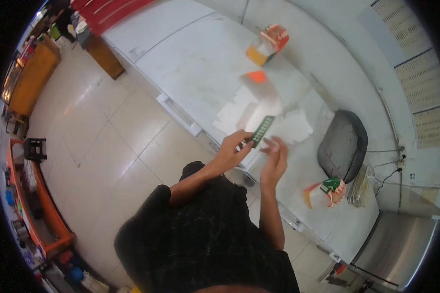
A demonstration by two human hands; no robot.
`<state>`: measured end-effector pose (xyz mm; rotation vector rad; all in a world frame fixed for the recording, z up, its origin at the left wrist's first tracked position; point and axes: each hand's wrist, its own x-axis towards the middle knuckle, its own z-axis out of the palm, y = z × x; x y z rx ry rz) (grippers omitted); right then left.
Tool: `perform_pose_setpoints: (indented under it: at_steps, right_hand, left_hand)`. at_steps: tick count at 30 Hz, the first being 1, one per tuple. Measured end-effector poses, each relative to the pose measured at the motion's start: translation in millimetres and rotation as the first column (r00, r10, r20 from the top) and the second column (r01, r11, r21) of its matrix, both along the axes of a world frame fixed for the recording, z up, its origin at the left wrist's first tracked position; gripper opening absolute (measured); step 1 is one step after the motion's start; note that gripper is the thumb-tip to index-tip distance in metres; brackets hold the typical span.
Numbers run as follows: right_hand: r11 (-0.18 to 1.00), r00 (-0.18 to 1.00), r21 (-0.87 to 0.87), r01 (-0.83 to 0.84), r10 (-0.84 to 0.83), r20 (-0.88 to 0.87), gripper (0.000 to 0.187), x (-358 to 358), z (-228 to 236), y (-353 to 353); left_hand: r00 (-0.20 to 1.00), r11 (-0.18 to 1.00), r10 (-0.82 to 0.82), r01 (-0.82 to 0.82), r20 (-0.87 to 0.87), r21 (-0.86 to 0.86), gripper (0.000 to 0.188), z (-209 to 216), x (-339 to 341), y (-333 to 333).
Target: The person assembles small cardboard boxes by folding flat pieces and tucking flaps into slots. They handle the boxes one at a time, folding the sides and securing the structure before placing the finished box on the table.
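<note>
Near the front edge of the white worktop, my left hand is closed on one end of a narrow green strip with pale markings. The strip is tilted up, away from me. Just to its right is my right hand, its fingers raised, slightly bent and a little blurred. I see nothing held in it. Beyond both hands lie white flattened carton pieces, one with an orange end. Whether the strip is joined to this carton I cannot tell.
The white worktop has handles along its front. On it stand a red-and-yellow carton at the far end, a dark grey tray by the wall, an orange-and-green carton and a bagged stack. Orange shelving is at left.
</note>
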<state>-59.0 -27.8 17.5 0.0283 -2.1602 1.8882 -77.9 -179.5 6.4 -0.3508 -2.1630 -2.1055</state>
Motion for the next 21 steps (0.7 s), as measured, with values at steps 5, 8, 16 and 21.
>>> perform_pose_setpoints:
  at_steps: [5, 8, 16, 21]
  right_hand:
    - [0.971, 0.969, -0.063, 0.23, -0.235, -0.072, 0.027, -32, 34, 2]
    - [0.965, 0.976, 0.148, 0.215, -0.216, -0.006, 0.026, -44, 40, 26]
    - [0.973, 0.973, 0.174, 0.153, -0.179, 0.146, 0.024, -30, 30, 39]
    - [0.724, 0.962, 0.642, 0.251, -0.263, -0.079, 0.012, -17, 22, 22]
  left_hand:
    - [0.96, 0.962, -0.111, 0.039, -0.257, -0.268, 0.018, -2, -1, -6]
    - [0.942, 0.944, -0.149, 0.046, -0.299, -0.326, 0.016, -6, 3, -12]
    - [0.97, 0.814, -0.088, -0.062, -0.228, -0.577, 0.03, -14, 0, -38]
    - [0.945, 0.662, -0.106, -0.165, -0.309, -0.731, 0.043, 8, 4, -27]
